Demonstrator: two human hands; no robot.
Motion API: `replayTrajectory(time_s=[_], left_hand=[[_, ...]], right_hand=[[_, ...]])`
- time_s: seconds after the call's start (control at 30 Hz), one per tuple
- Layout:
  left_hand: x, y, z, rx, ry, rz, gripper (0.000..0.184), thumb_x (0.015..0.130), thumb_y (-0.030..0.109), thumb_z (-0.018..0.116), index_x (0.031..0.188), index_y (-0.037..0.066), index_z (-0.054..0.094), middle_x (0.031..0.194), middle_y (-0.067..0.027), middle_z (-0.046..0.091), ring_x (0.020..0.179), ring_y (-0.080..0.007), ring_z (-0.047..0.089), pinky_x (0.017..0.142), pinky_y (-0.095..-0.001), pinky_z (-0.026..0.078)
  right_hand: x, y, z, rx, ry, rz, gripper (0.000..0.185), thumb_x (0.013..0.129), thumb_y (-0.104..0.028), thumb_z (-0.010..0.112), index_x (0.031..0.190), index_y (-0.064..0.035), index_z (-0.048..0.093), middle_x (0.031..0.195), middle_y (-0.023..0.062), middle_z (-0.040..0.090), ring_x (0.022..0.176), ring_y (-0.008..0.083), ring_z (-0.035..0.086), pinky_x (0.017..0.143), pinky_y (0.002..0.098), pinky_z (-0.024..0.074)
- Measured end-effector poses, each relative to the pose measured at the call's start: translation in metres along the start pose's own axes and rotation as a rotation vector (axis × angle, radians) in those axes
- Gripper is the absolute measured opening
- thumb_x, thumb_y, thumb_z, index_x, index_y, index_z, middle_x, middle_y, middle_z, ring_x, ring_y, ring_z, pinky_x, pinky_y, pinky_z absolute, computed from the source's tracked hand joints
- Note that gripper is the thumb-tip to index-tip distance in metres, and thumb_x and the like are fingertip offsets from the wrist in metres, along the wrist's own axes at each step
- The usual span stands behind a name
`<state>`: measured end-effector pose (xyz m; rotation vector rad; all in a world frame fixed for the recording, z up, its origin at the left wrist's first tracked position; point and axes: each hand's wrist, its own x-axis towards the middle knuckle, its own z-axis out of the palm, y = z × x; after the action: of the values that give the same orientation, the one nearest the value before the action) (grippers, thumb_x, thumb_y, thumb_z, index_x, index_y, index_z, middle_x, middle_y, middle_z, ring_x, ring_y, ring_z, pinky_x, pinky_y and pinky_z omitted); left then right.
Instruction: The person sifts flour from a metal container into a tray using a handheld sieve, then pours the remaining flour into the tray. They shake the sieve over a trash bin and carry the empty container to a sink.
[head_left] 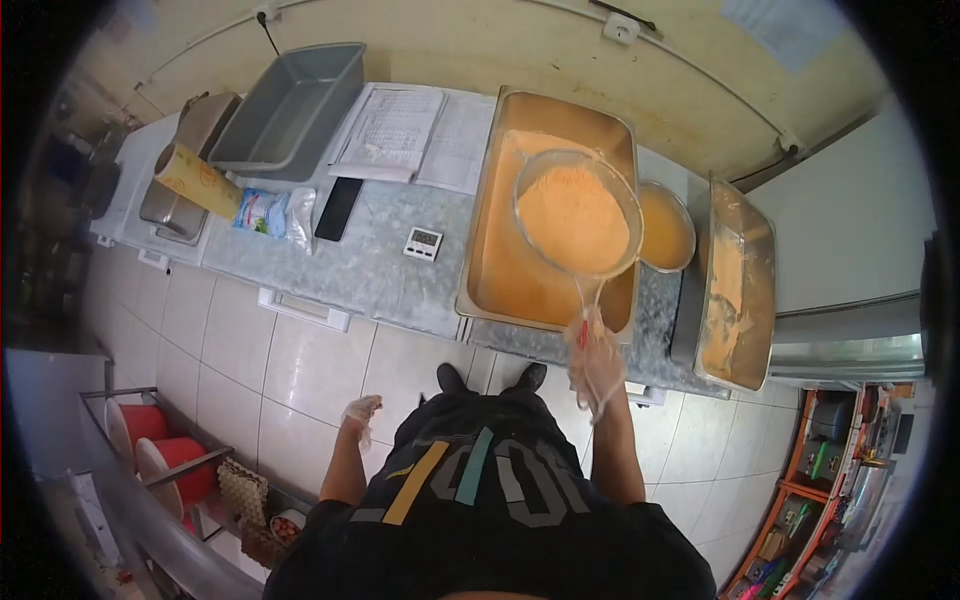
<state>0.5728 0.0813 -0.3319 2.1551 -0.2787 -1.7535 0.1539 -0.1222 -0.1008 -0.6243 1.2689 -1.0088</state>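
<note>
Over the big steel tray [570, 115], a round sieve [590, 273] is hanging, carrying a mound of orange powder [572, 215]; more of the same colour is covering much of the tray's floor. At the tray's near edge, the right hand [597, 368], in a clear glove, is gripping the sieve's handle, its fingers closing round it. Left of the tray and nearer the body, the left hand [362, 412], also gloved, is hanging well apart; its fingers are looking curled, but I cannot tell whether they are holding anything. Just right of the tray, a bowl [667, 228] is standing close to the sieve's edge, and beyond it a smeared steel pan [735, 300] is lying. Left of the tray, a timer [423, 243] is sitting.

For good work, keeping the sieve low, level and wholly inside the tray's walls seems best, since its right edge is appearing to reach the tray's right rim. Short, even shakes would be spilling less than wide swings.
</note>
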Motion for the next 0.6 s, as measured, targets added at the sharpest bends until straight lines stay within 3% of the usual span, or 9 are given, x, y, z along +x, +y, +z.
replayTrajectory(time_s=[0.07, 0.17, 0.27, 0.33, 0.37, 0.4, 0.43, 0.47, 0.6], left_hand=[[0.003, -0.009, 0.009, 0.047, -0.046, -0.065, 0.041, 0.075, 0.038, 0.063, 0.108, 0.016, 0.061, 0.104, 0.0005, 0.062, 0.1, -0.0184, 0.05, 0.078, -0.0459, 0.038], [0.07, -0.06, -0.006, 0.073, -0.182, 0.016, 0.041, 0.076, 0.036, 0.063, 0.109, 0.012, 0.061, 0.105, -0.0007, 0.062, 0.107, -0.0196, 0.05, 0.081, -0.0447, 0.038], [0.031, -0.031, 0.012, -0.016, -0.182, 0.046, 0.035, 0.08, 0.029, 0.059, 0.109, 0.009, 0.06, 0.109, -0.0027, 0.061, 0.117, -0.0196, 0.044, 0.085, -0.0408, 0.038], [-0.027, -0.004, 0.031, -0.084, -0.098, -0.103, 0.032, 0.081, 0.026, 0.057, 0.108, 0.008, 0.061, 0.108, -0.004, 0.062, 0.111, -0.0197, 0.048, 0.088, -0.0356, 0.038], [0.007, -0.037, 0.02, -0.108, -0.198, -0.052, 0.035, 0.079, 0.032, 0.058, 0.108, 0.012, 0.061, 0.111, -0.0031, 0.06, 0.11, -0.0222, 0.044, 0.093, -0.0476, 0.032], [0.11, -0.104, -0.018, 0.138, -0.699, 0.598, 0.044, 0.075, 0.041, 0.062, 0.112, 0.016, 0.06, 0.116, -0.0028, 0.057, 0.113, -0.0241, 0.039, 0.095, -0.0571, 0.024], [0.083, -0.073, -0.003, 0.06, -0.455, 0.316, 0.049, 0.074, 0.044, 0.062, 0.114, 0.016, 0.058, 0.12, -0.0029, 0.055, 0.118, -0.0246, 0.035, 0.095, -0.0595, 0.023], [0.043, -0.041, 0.012, -0.02, -0.213, 0.02, 0.054, 0.073, 0.048, 0.062, 0.117, 0.017, 0.056, 0.123, -0.003, 0.054, 0.123, -0.0251, 0.032, 0.095, -0.0618, 0.021], [0.008, -0.023, 0.027, 0.04, -0.195, 0.009, 0.053, 0.073, 0.046, 0.065, 0.116, 0.016, 0.056, 0.119, -0.0008, 0.056, 0.117, -0.0245, 0.038, 0.092, -0.0609, 0.023]], right_hand=[[0.003, -0.008, 0.021, -0.896, 0.086, -0.478, 0.032, 0.088, -0.013, 0.049, 0.118, -0.0023, 0.048, 0.079, 0.0182, 0.058, 0.067, 0.0303, 0.056, 0.055, 0.0385, 0.0433], [-0.018, 0.002, -0.011, -1.225, 0.024, -0.394, 0.029, 0.088, -0.015, 0.048, 0.115, -0.004, 0.049, 0.08, 0.0203, 0.057, 0.069, 0.0309, 0.056, 0.056, 0.0398, 0.0426], [-0.021, -0.007, 0.004, -1.213, 0.109, -0.551, 0.027, 0.089, -0.019, 0.048, 0.113, -0.0061, 0.05, 0.083, 0.0201, 0.058, 0.07, 0.0315, 0.056, 0.057, 0.0409, 0.0425], [-0.007, 0.007, -0.005, -1.002, 0.132, -0.41, 0.028, 0.09, -0.026, 0.046, 0.109, -0.0058, 0.052, 0.075, 0.0178, 0.059, 0.065, 0.0352, 0.055, 0.056, 0.044, 0.0421], [-0.01, 0.012, -0.012, -1.12, 0.142, -0.575, 0.03, 0.09, -0.028, 0.045, 0.107, -0.0053, 0.054, 0.071, 0.0174, 0.058, 0.064, 0.0362, 0.054, 0.057, 0.0446, 0.0422], [-0.005, 0.008, -0.012, -1.231, 0.158, -0.772, 0.031, 0.09, -0.031, 0.045, 0.104, -0.0049, 0.055, 0.067, 0.0169, 0.058, 0.062, 0.0372, 0.054, 0.057, 0.0451, 0.0424], [-0.02, -0.012, -0.008, -0.744, -0.031, -0.332, 0.033, 0.09, -0.032, 0.042, 0.101, -0.0056, 0.057, 0.065, 0.0178, 0.058, 0.062, 0.039, 0.055, 0.057, 0.0467, 0.0431], [-0.013, -0.026, 0.001, -0.747, -0.036, -0.343, 0.033, 0.09, -0.032, 0.042, 0.101, -0.0056, 0.057, 0.065, 0.0178, 0.058, 0.062, 0.039, 0.055, 0.057, 0.0467, 0.0431], [0.048, -0.005, 0.01, -1.232, 0.063, -0.22, 0.044, 0.095, -0.038, 0.029, 0.114, -0.0056, 0.052, 0.091, 0.0196, 0.06, 0.082, 0.0368, 0.057, 0.069, 0.0446, 0.0436]])
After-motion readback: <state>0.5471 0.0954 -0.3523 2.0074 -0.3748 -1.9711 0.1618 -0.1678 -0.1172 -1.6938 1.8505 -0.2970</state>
